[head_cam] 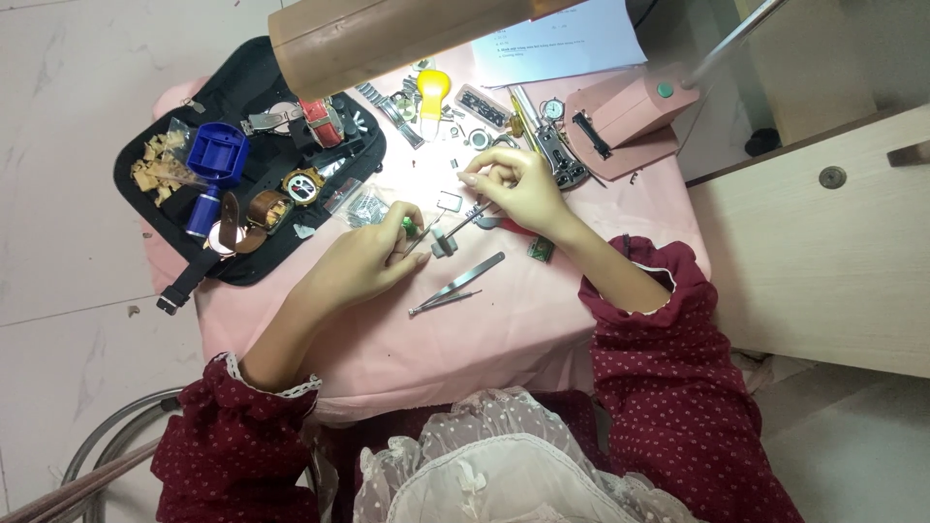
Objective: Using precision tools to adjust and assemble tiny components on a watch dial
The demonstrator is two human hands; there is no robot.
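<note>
Hands meet near the middle of the pink-covered table (542, 320) in the head view, under a bright lamp patch. The left hand (373, 257) is curled shut around a small green-handled tool (412, 228), whose thin shaft runs up and to the right from the fingertips toward a small grey metal piece (444, 244) lying just beside that hand. The right hand (513, 184) comes in from the other side, its fingers pinched on something tiny that cannot be made out (a slim dark tool also slants down-left from beneath its fingers toward the same piece). So the grey piece sits between the two hands, nearer the left one, just to its right. Steel tweezers (457, 285) lie untouched below it, long axis slanting from lower left to upper right, near both wrists. A black tool mat (242, 97) with watch parts lies well off to the left.
</note>
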